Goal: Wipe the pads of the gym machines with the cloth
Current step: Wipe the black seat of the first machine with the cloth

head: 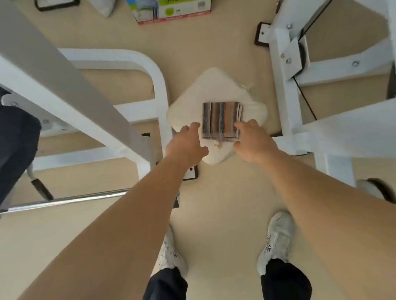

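A folded striped cloth, brown, orange and blue, lies flat on a cream square cushion on the floor between two white machine frames. My left hand reaches down at the cloth's left near corner, fingers apart, fingertips touching or just short of its edge. My right hand is at the cloth's right near corner, fingers curled at the edge; whether it pinches the cloth is unclear. A dark pad of a machine shows at the left edge.
White steel frames stand at left and right, with a chrome bar low on the left. A printed cardboard box sits on the tan floor beyond the cushion. My feet in white shoes stand below.
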The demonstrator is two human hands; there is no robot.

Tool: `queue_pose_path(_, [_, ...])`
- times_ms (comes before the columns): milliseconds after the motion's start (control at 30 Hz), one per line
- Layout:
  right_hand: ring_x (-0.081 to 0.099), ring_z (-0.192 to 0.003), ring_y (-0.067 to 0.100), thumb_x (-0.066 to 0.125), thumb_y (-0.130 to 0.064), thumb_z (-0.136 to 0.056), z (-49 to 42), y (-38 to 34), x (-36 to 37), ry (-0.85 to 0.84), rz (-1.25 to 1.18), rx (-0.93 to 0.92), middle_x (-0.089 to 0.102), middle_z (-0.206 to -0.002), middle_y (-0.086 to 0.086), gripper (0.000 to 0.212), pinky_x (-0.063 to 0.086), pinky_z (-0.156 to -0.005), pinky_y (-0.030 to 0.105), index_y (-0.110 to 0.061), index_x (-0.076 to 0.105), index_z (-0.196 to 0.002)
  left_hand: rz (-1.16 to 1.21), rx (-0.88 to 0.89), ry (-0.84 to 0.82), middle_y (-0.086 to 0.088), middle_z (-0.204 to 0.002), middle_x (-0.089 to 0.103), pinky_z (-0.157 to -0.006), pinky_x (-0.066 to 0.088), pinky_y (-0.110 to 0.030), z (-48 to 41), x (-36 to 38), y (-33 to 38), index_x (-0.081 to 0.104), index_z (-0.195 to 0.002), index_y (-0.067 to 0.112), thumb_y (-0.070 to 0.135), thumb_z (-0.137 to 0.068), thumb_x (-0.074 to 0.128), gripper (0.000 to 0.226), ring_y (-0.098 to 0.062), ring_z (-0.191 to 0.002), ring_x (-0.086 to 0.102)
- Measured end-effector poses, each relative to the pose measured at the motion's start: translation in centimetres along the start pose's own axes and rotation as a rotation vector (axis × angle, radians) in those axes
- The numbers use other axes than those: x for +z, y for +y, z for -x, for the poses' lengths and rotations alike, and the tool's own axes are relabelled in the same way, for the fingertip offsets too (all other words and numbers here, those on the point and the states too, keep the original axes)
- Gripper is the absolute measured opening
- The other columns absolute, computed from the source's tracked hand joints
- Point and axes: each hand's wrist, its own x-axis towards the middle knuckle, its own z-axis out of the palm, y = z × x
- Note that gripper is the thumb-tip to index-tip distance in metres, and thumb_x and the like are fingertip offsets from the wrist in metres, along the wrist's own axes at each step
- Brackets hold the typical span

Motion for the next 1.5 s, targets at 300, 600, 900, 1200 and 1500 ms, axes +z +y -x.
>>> queue_pose_path(300, [0.049,-0.111,0.032,0.067,-0.013,-0.091,-6.3,2.0,6.8,0.198,0.060,-0.072,0.047,-0.132,0.009,0.039,0.050,-0.090,0.042,-0.018,0.059,-0.129,0.018,0.114,0.228,-0.007,-0.124,0.051,-0.076,0.054,-0.041,-6.6,7.2,-1.4,0.052,-0.135,0.023,0.013,-0.093,0.061,0.045,-0.029,-0.102,0.058])
queue_pose_path(600, [0.054,-0.087,0.027,0.061,-0.020,-0.091,0.3,-1.1,4.6,0.141,-0.034,-0.173,0.054,-0.101,0.004,0.007,0.042,-0.065,0.034,-0.016,0.055,-0.088,0.295,0.153,0.277,0.002,-0.099,0.063,-0.074,0.055,-0.041,0.5,2.3,-0.7,0.066,-0.099,0.022,0.018,-0.089,0.064,0.011,-0.020,-0.086,0.064])
queue_pose_path(900, [0.061,-0.065,0.028,0.060,-0.021,-0.090,12.4,-13.7,-2.3,0.108,-0.418,-0.097,0.064,-0.074,0.004,0.011,0.047,-0.056,0.037,-0.020,0.050,-0.095,0.728,-0.126,0.179,0.008,-0.079,0.060,-0.055,0.041,-0.007,15.6,-9.2,-4.3,0.057,-0.101,0.024,0.022,-0.098,0.055,0.004,-0.009,-0.072,0.057])
queue_pose_path(1200, [0.069,-0.095,0.030,0.069,-0.028,-0.087,18.7,-31.9,-1.7,-0.094,-0.602,-0.134,0.069,-0.099,0.007,0.007,0.055,-0.082,0.041,-0.024,0.064,-0.089,0.727,-0.109,-0.018,0.015,-0.059,0.058,-0.045,0.036,-0.009,28.6,-16.9,-18.1,0.061,-0.081,0.026,0.035,-0.078,0.085,0.026,0.008,-0.043,0.053])
queue_pose_path(1500, [0.073,-0.098,0.024,0.081,-0.032,-0.084,21.0,-42.0,4.8,-0.787,0.062,-0.238,0.077,-0.105,0.007,0.033,0.057,-0.095,0.043,-0.028,0.067,-0.114,0.821,-0.325,0.290,0.003,-0.092,0.071,-0.075,0.048,-0.024,32.8,-16.7,-31.2,0.075,-0.098,0.021,0.018,-0.086,0.070,0.013,-0.016,-0.087,0.064])
